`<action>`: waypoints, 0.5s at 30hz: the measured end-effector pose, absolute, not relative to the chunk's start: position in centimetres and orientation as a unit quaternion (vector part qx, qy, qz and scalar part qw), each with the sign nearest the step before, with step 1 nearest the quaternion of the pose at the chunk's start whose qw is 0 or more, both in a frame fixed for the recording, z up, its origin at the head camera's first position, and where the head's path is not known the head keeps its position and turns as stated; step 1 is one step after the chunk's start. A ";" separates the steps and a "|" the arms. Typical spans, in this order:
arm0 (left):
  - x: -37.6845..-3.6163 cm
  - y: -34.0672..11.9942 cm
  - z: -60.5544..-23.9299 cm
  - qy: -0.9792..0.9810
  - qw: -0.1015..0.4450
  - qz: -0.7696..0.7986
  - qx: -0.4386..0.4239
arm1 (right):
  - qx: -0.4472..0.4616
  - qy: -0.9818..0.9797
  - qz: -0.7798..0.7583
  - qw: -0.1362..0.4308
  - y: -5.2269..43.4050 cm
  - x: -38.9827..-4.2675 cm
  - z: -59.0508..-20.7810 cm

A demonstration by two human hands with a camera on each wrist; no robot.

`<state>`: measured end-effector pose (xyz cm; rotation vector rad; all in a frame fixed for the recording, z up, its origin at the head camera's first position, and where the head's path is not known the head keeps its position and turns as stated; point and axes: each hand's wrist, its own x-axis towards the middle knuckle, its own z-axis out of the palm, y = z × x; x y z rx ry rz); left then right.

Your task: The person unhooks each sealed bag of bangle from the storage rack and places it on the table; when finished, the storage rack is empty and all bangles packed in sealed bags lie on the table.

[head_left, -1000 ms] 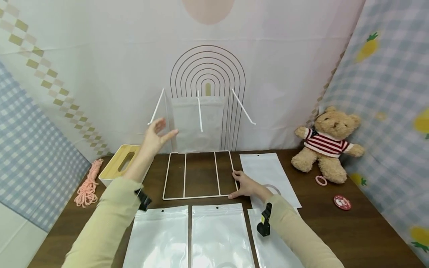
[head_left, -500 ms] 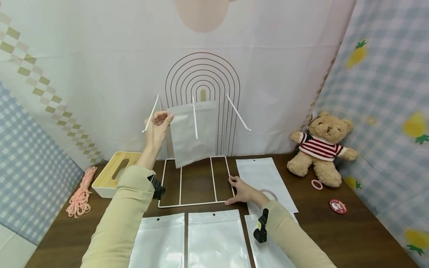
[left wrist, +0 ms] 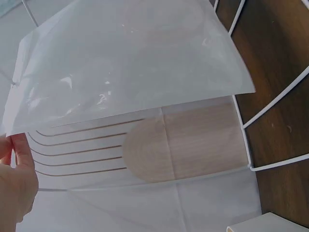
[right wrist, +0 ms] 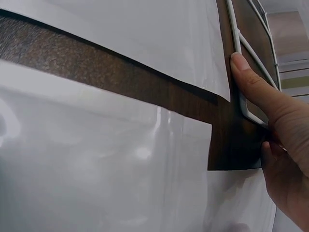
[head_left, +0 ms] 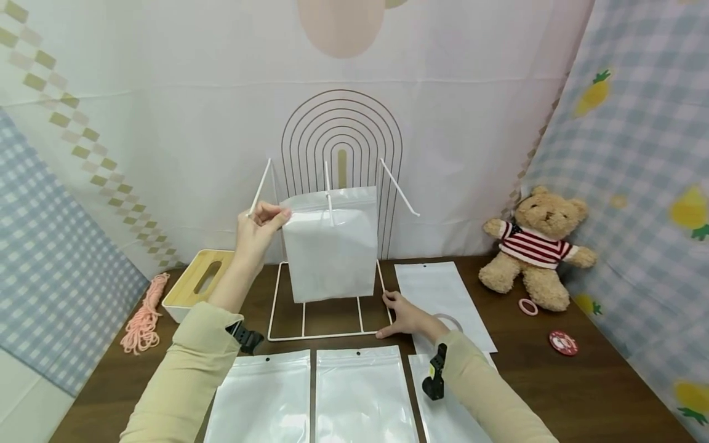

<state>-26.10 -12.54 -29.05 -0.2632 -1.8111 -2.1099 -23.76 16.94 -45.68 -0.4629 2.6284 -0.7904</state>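
Observation:
A white zip-top bag [head_left: 332, 258] hangs on the middle prong of a white wire display rack [head_left: 321, 336], the prong's tip showing in front of it. My left hand [head_left: 256, 237] pinches the bag's upper left edge between thumb and fingers, close to the left prong. Seen from the left wrist, the bag [left wrist: 130, 63] slants across the top with my left fingers at its edge. Down at the rack's base, my right hand [head_left: 407, 315] holds the front right corner. In the right wrist view its thumb [right wrist: 241, 63] lies on the white wire.
Flat white bags [head_left: 360, 394] lie in front of the rack, with another bag [head_left: 443, 295] to its right. A wood-lidded box [head_left: 191, 289] and pink rope [head_left: 146, 314] sit left. A teddy bear [head_left: 537, 246], pink ring [head_left: 528, 307] and red badge [head_left: 563, 343] are right.
The left hand, apart from the bag at first, has taken its upper left edge. The bag has come forward along the middle prong, toward its tip. The right hand stays at the base.

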 end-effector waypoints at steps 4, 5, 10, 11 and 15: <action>-24.7 -12.8 -29.0 -0.647 0.150 -0.742 -0.092 | -0.163 0.926 -0.288 0.180 17.0 -23.9 -45.7; -24.4 -12.9 -28.9 -0.649 0.146 -0.741 -0.092 | -0.162 0.926 -0.290 0.180 17.0 -23.9 -45.7; -22.8 -13.1 -28.8 -0.653 0.131 -0.740 -0.099 | -0.165 0.924 -0.296 0.179 17.1 -24.0 -45.7; -22.4 -13.2 -28.8 -0.652 0.126 -0.741 -0.101 | -0.164 0.923 -0.297 0.180 17.1 -24.0 -45.7; -21.1 -13.4 -28.7 -0.653 0.112 -0.742 -0.104 | -0.167 0.923 -0.295 0.181 17.1 -24.0 -45.7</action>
